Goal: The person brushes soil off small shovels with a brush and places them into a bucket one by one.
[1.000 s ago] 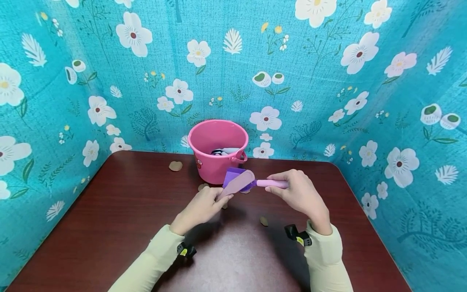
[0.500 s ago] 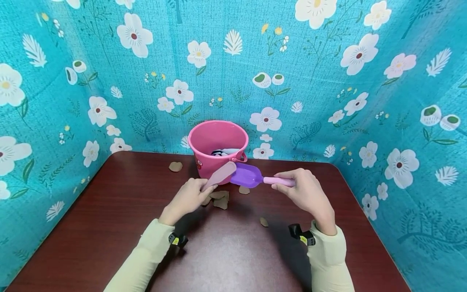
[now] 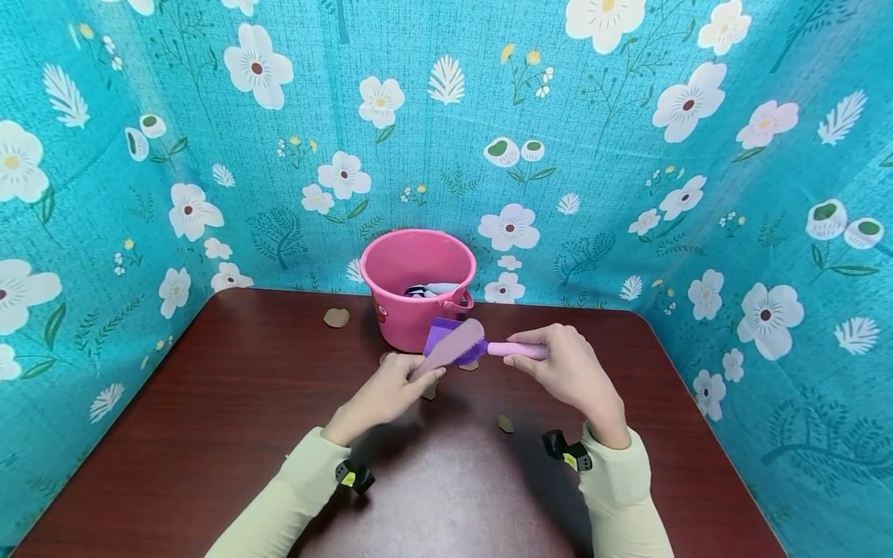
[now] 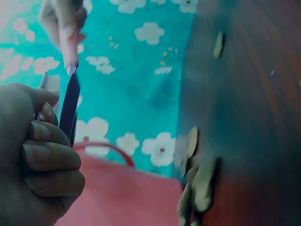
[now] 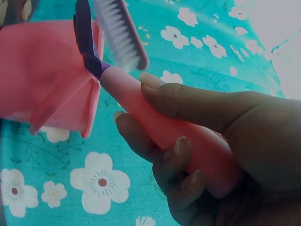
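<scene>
My left hand [image 3: 382, 394] grips a pink brush [image 3: 455, 346] by its handle; white bristles show on the brush [image 5: 120, 35] in the right wrist view. In my right hand [image 3: 570, 368] is a small shovel with a purple blade [image 3: 438, 332] and a pink handle [image 3: 518, 350], the thumb and fingers curled round it. From the head view the brush lies across the blade and hides part of it. Both tools are held above the table, by the front right side of a pink bucket [image 3: 399, 322]. What the blade carries is hidden.
Pale and dark items [image 3: 432, 289] lie inside the bucket. Brown leaf-like pieces are scattered on the dark red table [image 3: 230, 403]: one piece [image 3: 336, 318] left of the bucket, another piece [image 3: 505, 423] near the right, several pieces [image 4: 203, 186] clustered before it. Floral cloth [image 3: 446, 139] stands behind.
The brush moved left off the blade, uncovering the leaf-like pieces below, then came back right over it. The shovel shifted right, then back left, its blade tilting.
</scene>
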